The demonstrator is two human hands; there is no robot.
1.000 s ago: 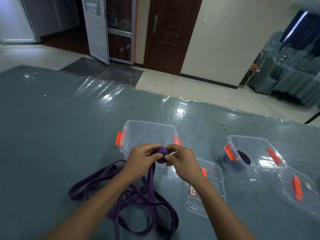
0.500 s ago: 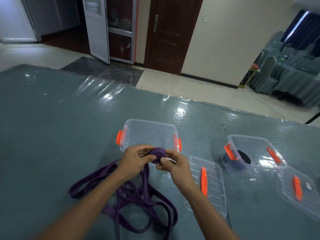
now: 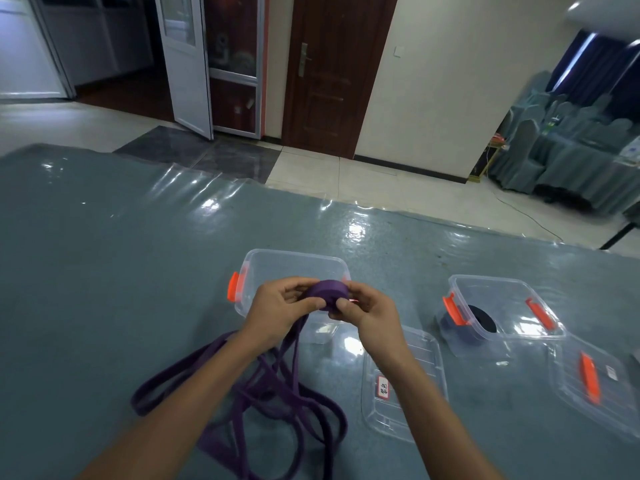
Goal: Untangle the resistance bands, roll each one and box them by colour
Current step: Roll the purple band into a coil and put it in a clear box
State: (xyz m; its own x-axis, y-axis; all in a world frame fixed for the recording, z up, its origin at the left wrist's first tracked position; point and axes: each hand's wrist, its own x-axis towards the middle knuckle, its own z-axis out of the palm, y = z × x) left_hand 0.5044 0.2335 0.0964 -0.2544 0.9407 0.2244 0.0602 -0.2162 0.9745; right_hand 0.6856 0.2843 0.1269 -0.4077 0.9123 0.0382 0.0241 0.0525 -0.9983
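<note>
While I wind: my left hand (image 3: 277, 308) and right hand (image 3: 369, 311) are both curled round the purple roll (image 3: 327, 293), pinching it between fingers and thumbs, held up off the table (image 3: 104, 237).
Where the roll is: just in front of the near wall of the clear box (image 3: 294, 257), above the table and not inside it. I can see nothing in that box.
Loose tail (image 3: 277, 393): it drops from the roll past my left wrist and lies on the table in long loops that cross one another, under and between my forearms.
Step in hand: rolling the purple band, I'd say. The coil is small and plenty of band is left to take up.
Second box (image 3: 502, 282): off to my right, well apart, with a dark roll (image 3: 481, 318) already in it. Black or navy, I can't tell.
Lids: the near lid (image 3: 426, 355) lies flat beside my right forearm with a small label (image 3: 383, 388) I can't read. The far lid (image 3: 588, 379) lies by the second box.
Next move calls for: turning the coil while feeding in tail under steady tension, edges lined up.
Watch out: those crossed loops may snag, so they probably need shaking apart first. Ease the pinch and the coil could spring open.
Then: into the clear box, since the dark one has its own.
</note>
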